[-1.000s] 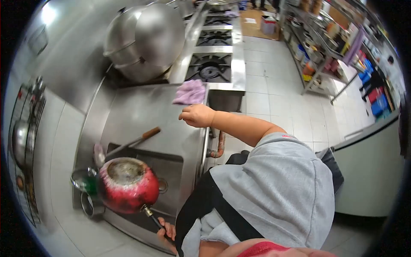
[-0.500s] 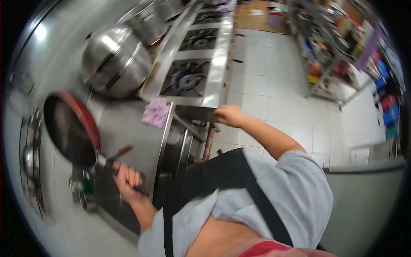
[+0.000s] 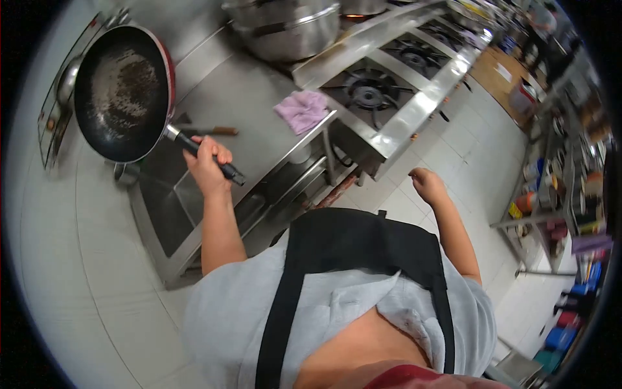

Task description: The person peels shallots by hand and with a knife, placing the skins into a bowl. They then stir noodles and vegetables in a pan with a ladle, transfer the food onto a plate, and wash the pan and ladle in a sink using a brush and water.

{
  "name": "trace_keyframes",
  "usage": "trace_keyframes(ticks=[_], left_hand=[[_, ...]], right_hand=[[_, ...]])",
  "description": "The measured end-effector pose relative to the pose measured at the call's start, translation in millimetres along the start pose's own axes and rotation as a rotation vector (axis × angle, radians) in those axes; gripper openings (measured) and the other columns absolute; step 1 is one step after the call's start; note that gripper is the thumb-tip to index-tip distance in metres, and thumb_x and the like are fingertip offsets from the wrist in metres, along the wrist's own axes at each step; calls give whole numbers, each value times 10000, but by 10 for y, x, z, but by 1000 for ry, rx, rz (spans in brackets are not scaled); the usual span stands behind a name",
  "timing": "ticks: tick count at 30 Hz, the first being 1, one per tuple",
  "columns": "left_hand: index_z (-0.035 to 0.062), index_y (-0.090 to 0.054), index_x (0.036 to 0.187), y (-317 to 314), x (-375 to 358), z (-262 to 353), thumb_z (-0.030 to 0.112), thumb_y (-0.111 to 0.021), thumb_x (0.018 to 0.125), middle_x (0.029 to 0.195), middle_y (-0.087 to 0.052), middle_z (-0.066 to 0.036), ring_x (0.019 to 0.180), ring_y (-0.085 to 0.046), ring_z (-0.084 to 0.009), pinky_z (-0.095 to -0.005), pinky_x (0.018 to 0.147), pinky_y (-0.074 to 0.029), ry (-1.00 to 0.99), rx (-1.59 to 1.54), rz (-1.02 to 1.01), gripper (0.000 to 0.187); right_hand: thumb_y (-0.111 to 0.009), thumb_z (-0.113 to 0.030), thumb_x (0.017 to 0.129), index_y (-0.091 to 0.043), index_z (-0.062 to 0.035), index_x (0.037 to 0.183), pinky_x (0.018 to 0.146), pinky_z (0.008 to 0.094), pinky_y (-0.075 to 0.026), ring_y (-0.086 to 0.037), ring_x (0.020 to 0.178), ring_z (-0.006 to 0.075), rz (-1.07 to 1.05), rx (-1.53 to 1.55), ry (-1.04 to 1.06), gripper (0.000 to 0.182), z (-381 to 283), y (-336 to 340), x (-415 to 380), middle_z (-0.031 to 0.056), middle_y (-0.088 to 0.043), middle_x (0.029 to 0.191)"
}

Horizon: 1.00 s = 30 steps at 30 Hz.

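Note:
My left hand [image 3: 207, 165] is wrapped round the black handle of a frying pan [image 3: 123, 91]. The pan hangs in the air over the left end of the steel counter [image 3: 233, 84], tilted so that its inside faces me. That inside is black with pale and brown patches; the outer wall is red. Behind the handle, a tool with a brown handle [image 3: 223, 131] lies on the counter, its other end partly hidden. My right hand [image 3: 427, 187], fingers curled in, hangs over the tiled floor near the stove's corner, with nothing visible in it.
A lilac cloth [image 3: 302, 111] lies at the counter's edge beside the gas stove [image 3: 369, 96]. Large steel pots [image 3: 285, 29] stand behind. A sink basin [image 3: 165, 211] is at lower left. Loaded shelving [image 3: 538, 217] lines the right. Another person [image 3: 541, 32] stands far back.
The pan has risen and turned its inside more towards me, still in my left hand. My right hand has come away from the stove's corner. My view has swung round to the left.

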State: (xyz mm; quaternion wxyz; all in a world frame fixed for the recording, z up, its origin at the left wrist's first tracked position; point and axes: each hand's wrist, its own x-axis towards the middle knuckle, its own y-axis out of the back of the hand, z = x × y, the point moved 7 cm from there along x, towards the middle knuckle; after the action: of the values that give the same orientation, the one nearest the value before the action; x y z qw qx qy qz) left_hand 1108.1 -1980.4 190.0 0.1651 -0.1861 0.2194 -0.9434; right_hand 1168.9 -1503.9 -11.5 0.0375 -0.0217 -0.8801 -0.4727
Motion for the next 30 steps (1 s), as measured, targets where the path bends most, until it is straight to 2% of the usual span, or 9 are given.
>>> trace_keyframes(ticks=[4, 8, 15, 17, 19, 21, 24, 26, 30], left_hand=[[89, -362, 915, 518, 162, 0, 48, -525, 817, 655, -409, -28, 465, -405, -120, -270, 428, -362, 26, -2, 175, 194], [82, -386, 889, 1173, 242, -72, 65, -517, 836, 656, -416, -28, 468, -411, -116, -265, 428, -362, 66, 18, 258, 143], [96, -391, 944, 2228, 143, -95, 88, -525, 850, 629, -408, -20, 431, -393, -108, -265, 396, -344, 236, 146, 318, 164], [96, -393, 961, 2511, 37, -6, 100, -535, 849, 621, -403, -9, 422, -393, -100, -252, 383, -339, 270, 270, 338, 181], [100, -399, 988, 2668, -64, 78, 103, -544, 844, 616, -401, 7, 423, -401, -88, -234, 373, -336, 305, 378, 365, 205], [100, -401, 1006, 2761, -136, 119, 91, -539, 843, 623, -401, 2, 424, -395, -89, -237, 385, -350, 339, 425, 398, 214], [71, -395, 1010, 2673, -138, 221, 43, -523, 829, 633, -416, -21, 420, -401, -102, -240, 386, -352, 313, 504, 410, 223], [67, -393, 1012, 2855, -120, 161, 41, -521, 831, 627, -417, -27, 412, -398, -106, -239, 385, -359, 297, 497, 336, 223], [62, -397, 1020, 2650, -33, 172, 42, -508, 846, 611, -413, -29, 400, -390, -96, -230, 376, -365, 281, 409, 337, 207]], right_hand=[[-540, -90, 773, -635, -64, 938, 754, 400, -490, -611, 870, 325, -149, 19, 92, 192, -490, -369, 461, 143, -642, 920], [-559, -120, 786, -624, -52, 946, 766, 402, -480, -596, 885, 333, -252, 39, 356, 186, -1606, -685, 1102, 151, -627, 918], [-589, -105, 767, -599, -51, 1016, 817, 426, -459, -561, 947, 342, -132, 104, 775, 254, -3586, -1812, 2314, 168, -595, 967], [-570, -90, 775, -591, -37, 1044, 843, 430, -459, -561, 983, 343, -66, 22, 706, 275, -4088, -2199, 2615, 176, -598, 1010], [-551, -86, 790, -560, -19, 1038, 897, 428, -447, -531, 1049, 347, -331, -116, 497, 257, -4518, -2482, 2904, 197, -574, 1072], [-542, -82, 804, -508, 3, 1122, 898, 401, -454, -537, 1066, 330, -310, -307, 487, 331, -4583, -3073, 3194, 196, -556, 1123], [-517, -87, 831, -454, -3, 1192, 874, 416, -470, -535, 1082, 328, -251, -296, 439, 376, -4713, -3273, 3320, 190, -547, 1130], [-509, -78, 831, -447, -11, 1184, 850, 423, -480, -554, 1048, 337, -414, -146, 414, 364, -4716, -3337, 3349, 184, -557, 1111], [-515, -117, 827, -458, -20, 1098, 809, 434, -480, -580, 963, 350, -357, 62, 420, 293, -4617, -3179, 3251, 189, -577, 1034]])
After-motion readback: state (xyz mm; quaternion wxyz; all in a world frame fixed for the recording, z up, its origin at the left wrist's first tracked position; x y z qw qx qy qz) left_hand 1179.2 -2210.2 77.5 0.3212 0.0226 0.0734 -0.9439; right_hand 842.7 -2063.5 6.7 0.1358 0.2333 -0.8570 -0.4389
